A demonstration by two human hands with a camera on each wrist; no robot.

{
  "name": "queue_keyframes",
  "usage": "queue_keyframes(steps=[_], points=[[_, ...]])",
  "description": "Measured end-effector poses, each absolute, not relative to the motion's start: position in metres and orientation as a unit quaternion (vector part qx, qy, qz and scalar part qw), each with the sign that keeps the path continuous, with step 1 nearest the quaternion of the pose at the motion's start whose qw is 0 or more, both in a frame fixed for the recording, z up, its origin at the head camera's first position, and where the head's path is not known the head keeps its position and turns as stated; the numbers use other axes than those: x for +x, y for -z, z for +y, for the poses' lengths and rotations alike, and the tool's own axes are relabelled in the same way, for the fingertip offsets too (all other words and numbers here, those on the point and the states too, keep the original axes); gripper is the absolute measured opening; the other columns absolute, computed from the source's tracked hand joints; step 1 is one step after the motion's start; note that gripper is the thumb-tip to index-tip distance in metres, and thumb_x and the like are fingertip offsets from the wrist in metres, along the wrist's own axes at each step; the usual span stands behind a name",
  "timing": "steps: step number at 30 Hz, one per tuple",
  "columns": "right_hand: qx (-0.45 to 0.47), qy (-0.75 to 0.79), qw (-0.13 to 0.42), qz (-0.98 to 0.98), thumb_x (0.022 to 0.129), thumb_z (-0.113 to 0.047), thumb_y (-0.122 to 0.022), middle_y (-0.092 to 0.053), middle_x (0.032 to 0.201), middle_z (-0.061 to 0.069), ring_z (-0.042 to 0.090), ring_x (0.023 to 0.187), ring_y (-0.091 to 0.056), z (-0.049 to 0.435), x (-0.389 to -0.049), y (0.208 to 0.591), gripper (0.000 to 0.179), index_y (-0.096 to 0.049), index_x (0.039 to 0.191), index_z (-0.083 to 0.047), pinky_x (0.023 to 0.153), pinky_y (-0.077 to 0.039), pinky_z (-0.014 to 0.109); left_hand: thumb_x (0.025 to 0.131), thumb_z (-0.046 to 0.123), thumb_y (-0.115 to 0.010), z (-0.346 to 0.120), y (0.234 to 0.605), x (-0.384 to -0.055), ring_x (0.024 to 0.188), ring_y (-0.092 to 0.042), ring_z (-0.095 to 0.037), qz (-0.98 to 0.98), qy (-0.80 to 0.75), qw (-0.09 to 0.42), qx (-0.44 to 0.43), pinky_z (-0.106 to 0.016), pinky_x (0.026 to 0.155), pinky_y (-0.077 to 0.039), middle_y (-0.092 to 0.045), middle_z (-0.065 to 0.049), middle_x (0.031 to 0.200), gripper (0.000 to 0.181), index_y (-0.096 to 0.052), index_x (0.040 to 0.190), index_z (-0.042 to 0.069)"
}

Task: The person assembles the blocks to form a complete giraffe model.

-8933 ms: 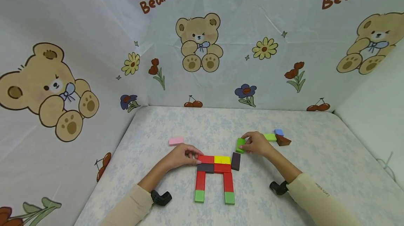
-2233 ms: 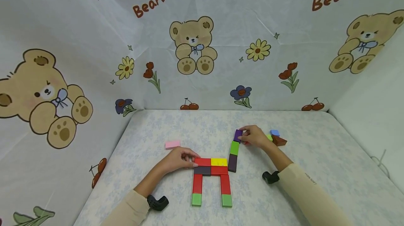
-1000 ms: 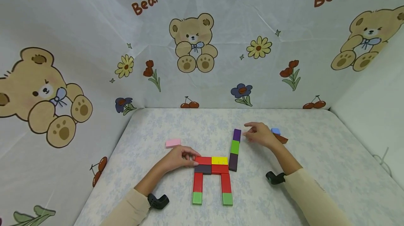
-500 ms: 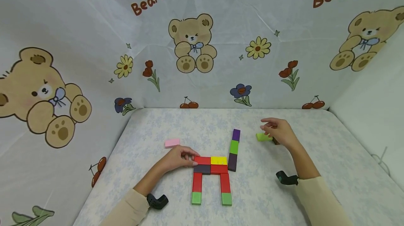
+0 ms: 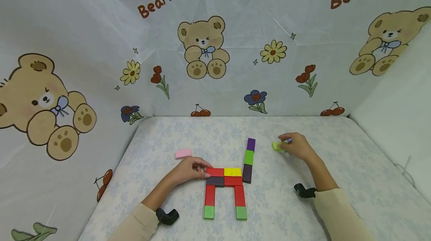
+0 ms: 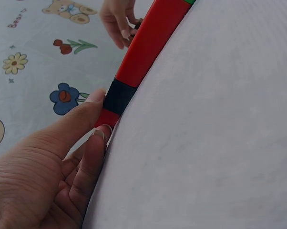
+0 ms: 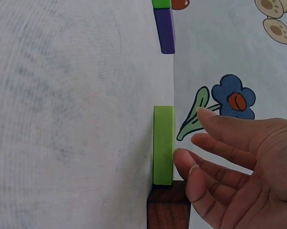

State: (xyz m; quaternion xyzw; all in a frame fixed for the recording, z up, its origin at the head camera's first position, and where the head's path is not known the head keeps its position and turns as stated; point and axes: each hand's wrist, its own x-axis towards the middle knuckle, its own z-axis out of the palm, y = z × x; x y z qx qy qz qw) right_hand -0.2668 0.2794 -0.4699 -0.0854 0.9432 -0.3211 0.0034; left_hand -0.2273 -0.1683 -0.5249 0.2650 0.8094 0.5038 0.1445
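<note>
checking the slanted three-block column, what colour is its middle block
The middle block is green; clearest in head view.

The green block (image 5: 248,157), pinched by the right hand (image 5: 297,146) earlier, now lies released against the dark block (image 5: 247,174); a purple block (image 5: 250,144) has joined its far end, and that hand has moved right to the lime-green block (image 7: 163,145)
</note>
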Motion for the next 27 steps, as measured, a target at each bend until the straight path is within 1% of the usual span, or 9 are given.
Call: queue_keyframes(steps=[5, 9, 11, 15, 17, 19, 22, 25, 27], points=[[-0.094, 0.281, 0.027, 0.955, 0.090, -0.013, -0.078, -0.066, 0.118, 0.026, 0.033, 0.094, -0.061, 0.273, -0.266, 0.470, 0.039, -0.069, 0.123, 0.005, 0.077, -0.052, 0.045, 0.085, 0.021, -0.085, -0.169, 0.526, -0.226, 0.065, -0.058, -0.012, 0.803, -0.513, 0.148, 0.265, -0.023, 0.060, -0.047, -0.069, -0.001, 0.086, 0.027, -0.079, 0.112, 0.021], [-0.110, 0.254, 0.028, 0.960, 0.089, -0.012, -0.079, -0.067, 0.116, 0.026, 0.041, 0.105, -0.062, 0.266, -0.263, 0.467, 0.032, -0.073, 0.117, 0.003, 0.090, -0.049, 0.058, 0.085, 0.020, -0.085, -0.170, 0.528, -0.228, 0.065, -0.058, -0.012, 0.803, -0.513, 0.147, 0.266, -0.023, 0.060, -0.047, -0.069, -0.001, 0.085, 0.027, -0.079, 0.112, 0.020], [-0.120, 0.249, 0.026, 0.961, 0.088, -0.011, -0.080, -0.067, 0.117, 0.025, 0.042, 0.106, -0.061, 0.263, -0.262, 0.467, 0.030, -0.074, 0.114, 0.002, 0.092, -0.048, 0.059, 0.085, 0.020, -0.085, -0.170, 0.529, -0.228, 0.065, -0.058, -0.012, 0.803, -0.514, 0.145, 0.265, -0.023, 0.059, -0.046, -0.069, -0.001, 0.086, 0.027, -0.079, 0.112, 0.020], [-0.167, 0.259, 0.034, 0.951, 0.086, -0.009, -0.081, -0.070, 0.109, 0.016, 0.029, 0.087, -0.059, 0.258, -0.264, 0.470, 0.028, -0.075, 0.113, -0.001, 0.078, -0.052, 0.043, 0.085, 0.020, -0.085, -0.171, 0.530, -0.229, 0.065, -0.057, -0.012, 0.804, -0.514, 0.141, 0.263, -0.023, 0.059, -0.046, -0.069, -0.001, 0.086, 0.027, -0.079, 0.111, 0.020], [-0.192, 0.275, 0.042, 0.941, 0.086, -0.007, -0.081, -0.071, 0.104, 0.011, 0.022, 0.080, -0.054, 0.257, -0.265, 0.471, 0.029, -0.075, 0.113, -0.001, 0.069, -0.048, 0.034, 0.085, 0.020, -0.085, -0.171, 0.530, -0.229, 0.064, -0.058, -0.013, 0.805, -0.514, 0.141, 0.261, -0.023, 0.059, -0.046, -0.069, -0.001, 0.085, 0.027, -0.079, 0.111, 0.020], [-0.213, 0.288, 0.043, 0.933, 0.086, -0.007, -0.080, -0.071, 0.103, 0.011, 0.019, 0.078, -0.053, 0.256, -0.266, 0.471, 0.029, -0.074, 0.114, 0.000, 0.065, -0.044, 0.030, 0.085, 0.020, -0.085, -0.171, 0.529, -0.229, 0.065, -0.058, -0.013, 0.805, -0.513, 0.140, 0.261, -0.024, 0.059, -0.047, -0.068, -0.001, 0.084, 0.027, -0.079, 0.111, 0.019], [-0.193, 0.288, 0.014, 0.938, 0.087, -0.011, -0.080, -0.071, 0.107, 0.016, 0.022, 0.080, -0.057, 0.256, -0.265, 0.468, 0.032, -0.073, 0.116, 0.001, 0.065, -0.047, 0.031, 0.085, 0.021, -0.085, -0.170, 0.529, -0.229, 0.066, -0.058, -0.013, 0.808, -0.509, 0.139, 0.261, -0.024, 0.060, -0.046, -0.069, 0.000, 0.085, 0.027, -0.079, 0.111, 0.020], [-0.136, 0.260, -0.012, 0.956, 0.088, -0.018, -0.081, -0.069, 0.111, 0.023, 0.030, 0.087, -0.062, 0.256, -0.262, 0.464, 0.040, -0.071, 0.119, 0.005, 0.071, -0.053, 0.041, 0.085, 0.022, -0.085, -0.170, 0.530, -0.230, 0.067, -0.058, -0.013, 0.811, -0.506, 0.138, 0.260, -0.024, 0.060, -0.046, -0.069, 0.001, 0.086, 0.027, -0.079, 0.110, 0.022], [-0.101, 0.235, -0.007, 0.967, 0.087, -0.022, -0.082, -0.068, 0.111, 0.026, 0.036, 0.093, -0.063, 0.257, -0.261, 0.461, 0.046, -0.069, 0.119, 0.007, 0.077, -0.054, 0.048, 0.084, 0.022, -0.085, -0.171, 0.530, -0.230, 0.067, -0.058, -0.013, 0.811, -0.506, 0.138, 0.259, -0.024, 0.060, -0.046, -0.068, 0.000, 0.085, 0.026, -0.079, 0.110, 0.022]])
